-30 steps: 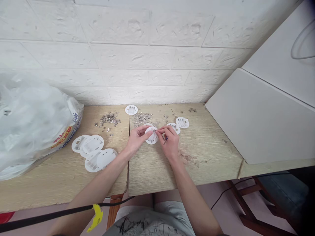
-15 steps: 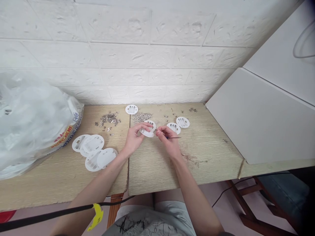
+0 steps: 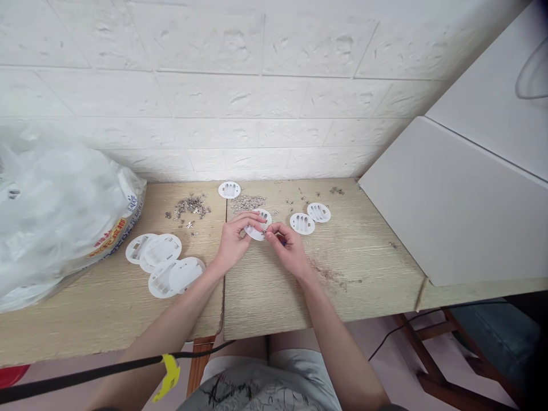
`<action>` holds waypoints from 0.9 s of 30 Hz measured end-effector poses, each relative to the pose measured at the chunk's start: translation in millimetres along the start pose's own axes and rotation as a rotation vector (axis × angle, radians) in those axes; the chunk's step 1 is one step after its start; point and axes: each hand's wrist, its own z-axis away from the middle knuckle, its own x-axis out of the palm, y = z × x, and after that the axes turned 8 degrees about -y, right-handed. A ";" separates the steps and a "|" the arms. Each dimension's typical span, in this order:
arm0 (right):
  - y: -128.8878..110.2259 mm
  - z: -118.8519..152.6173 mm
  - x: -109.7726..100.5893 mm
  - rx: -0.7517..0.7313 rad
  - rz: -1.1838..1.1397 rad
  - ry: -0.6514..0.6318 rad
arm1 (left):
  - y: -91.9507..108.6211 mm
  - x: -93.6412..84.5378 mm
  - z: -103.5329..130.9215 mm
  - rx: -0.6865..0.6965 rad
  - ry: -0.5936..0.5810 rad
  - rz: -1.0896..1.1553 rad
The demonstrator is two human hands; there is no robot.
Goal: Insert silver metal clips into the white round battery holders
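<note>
My left hand (image 3: 235, 240) grips a round white plastic disc (image 3: 257, 230) over the middle of the table, fingers across its top. At the disc's right edge, the fingertips of my right hand (image 3: 286, 244) pinch a small metal piece (image 3: 264, 233). A bit of dark blue shows in my right palm; the rest of that item is hidden. Behind the held disc lies a heap of small silver metal pieces (image 3: 247, 204). Two discs with slotted compartments, one (image 3: 302, 224) beside the other (image 3: 319, 212), rest to the right. Another disc (image 3: 229, 190) lies near the wall.
Several overlapping white discs (image 3: 160, 253) lie at the left, below a second metal heap (image 3: 192, 206). A large plastic bag (image 3: 64, 211) fills the far left. A white panel (image 3: 454, 200) stands at the right. A black cable (image 3: 107, 367) crosses the lower left.
My right hand has moved slightly left, bringing its fingertips onto the edge of the held disc. The thin dark shaft that stuck out to the right of this hand is no longer visible.
</note>
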 end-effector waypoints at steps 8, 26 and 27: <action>0.7 0.2 0.7 0.002 -0.021 0.015 | -0.8 -0.6 -0.2 0.021 -0.006 -0.009; -7.2 0.5 -0.5 -0.083 0.268 0.032 | -1.6 1.4 1.9 0.041 -0.017 -0.088; -8.1 0.6 -0.3 -0.104 0.304 0.031 | -1.6 1.6 2.3 0.041 -0.017 -0.092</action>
